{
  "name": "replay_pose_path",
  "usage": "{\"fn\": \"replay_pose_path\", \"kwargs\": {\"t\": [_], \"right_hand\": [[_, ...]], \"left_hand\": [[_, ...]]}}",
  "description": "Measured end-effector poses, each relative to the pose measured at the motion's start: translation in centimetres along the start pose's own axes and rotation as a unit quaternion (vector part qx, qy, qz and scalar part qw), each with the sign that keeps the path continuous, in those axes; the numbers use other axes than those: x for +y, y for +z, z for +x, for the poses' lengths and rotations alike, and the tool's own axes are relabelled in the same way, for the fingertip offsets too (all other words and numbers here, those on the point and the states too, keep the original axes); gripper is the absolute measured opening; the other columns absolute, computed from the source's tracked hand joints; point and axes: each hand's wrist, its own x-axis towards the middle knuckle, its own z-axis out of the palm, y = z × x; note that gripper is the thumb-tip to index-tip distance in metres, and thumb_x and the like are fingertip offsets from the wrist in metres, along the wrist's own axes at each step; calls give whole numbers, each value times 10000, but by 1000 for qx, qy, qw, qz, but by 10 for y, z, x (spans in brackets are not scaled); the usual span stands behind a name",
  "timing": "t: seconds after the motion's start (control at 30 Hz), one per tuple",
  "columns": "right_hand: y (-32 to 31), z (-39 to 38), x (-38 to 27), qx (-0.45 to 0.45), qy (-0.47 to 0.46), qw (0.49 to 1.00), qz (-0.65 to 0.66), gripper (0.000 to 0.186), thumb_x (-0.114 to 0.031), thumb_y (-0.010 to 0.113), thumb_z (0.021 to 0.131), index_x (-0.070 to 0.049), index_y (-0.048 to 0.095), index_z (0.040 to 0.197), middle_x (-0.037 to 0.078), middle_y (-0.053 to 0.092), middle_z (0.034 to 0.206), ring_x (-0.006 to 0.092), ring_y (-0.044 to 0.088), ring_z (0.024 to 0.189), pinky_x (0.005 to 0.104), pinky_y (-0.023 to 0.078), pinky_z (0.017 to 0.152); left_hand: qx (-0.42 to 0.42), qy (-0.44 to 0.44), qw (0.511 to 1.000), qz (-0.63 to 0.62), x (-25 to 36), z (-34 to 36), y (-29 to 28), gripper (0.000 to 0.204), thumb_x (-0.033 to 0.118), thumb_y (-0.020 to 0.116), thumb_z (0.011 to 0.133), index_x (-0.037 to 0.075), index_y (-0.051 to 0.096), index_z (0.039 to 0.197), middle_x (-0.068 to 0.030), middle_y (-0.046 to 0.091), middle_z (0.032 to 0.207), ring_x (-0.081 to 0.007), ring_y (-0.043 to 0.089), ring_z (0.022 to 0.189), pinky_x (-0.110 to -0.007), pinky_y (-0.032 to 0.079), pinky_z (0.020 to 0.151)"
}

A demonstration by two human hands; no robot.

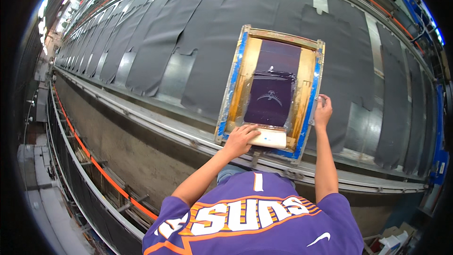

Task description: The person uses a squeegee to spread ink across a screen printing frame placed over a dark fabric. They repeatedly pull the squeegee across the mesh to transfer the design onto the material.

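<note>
A screen printing frame (283,36) lies on the long table, its sides edged with blue tape and tan strips inside. Its dark purple mesh (267,108) carries a small pale curved motif, with a smear of glossy ink just above it. At the near end of the mesh is a squeegee with a white handle (269,138). My left hand (240,140) is closed over the left end of that handle. Against the frame's right outer side, my right hand (323,111) is closed with bent fingers at the edge. Its fingertips are partly hidden.
Dark grey fabric pieces (158,42) cover the table in a row, with strips of shiny metal (174,76) between them. A metal rail (141,113) runs along the near edge. Behind me to the left is another rail with an orange strip (96,163).
</note>
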Motion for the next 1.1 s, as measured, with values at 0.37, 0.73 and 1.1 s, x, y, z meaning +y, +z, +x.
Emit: {"fn": "replay_pose_path", "kwargs": {"t": [0.37, 0.73, 1.1], "right_hand": [[136, -86, -67, -22, 36, 999, -9, 174, -191, 606, 989, -64, 674, 1088, 102, 577, 685, 178, 505, 602, 390, 424, 597], [124, -91, -86, -140, -9, 946, -291, 337, -324, 660, 970, -107, 685, 1227, 169, 619, 1257, 331, 580, 1184, 440, 479, 958], [195, -106, -144, -305, -217, 898, -232, 518, 15, 759, 714, -25, 668, 1222, 127, 646, 1257, 337, 591, 1163, 423, 503, 995]], "left_hand": [[18, -5, 996, 91, -140, -53, -72, 604, 28, 711, 714, 173, 656, 1297, -33, 656, 1270, -259, 601, 1183, -413, 497, 909], [35, 73, 988, 131, -183, -45, -71, 558, -26, 638, 768, 212, 698, 1269, -27, 678, 1303, -263, 617, 1198, -407, 507, 948], [105, 47, 989, 92, -226, 95, -96, 402, -25, 669, 774, 179, 769, 1106, -13, 741, 1151, -233, 673, 1052, -379, 527, 861]]}}
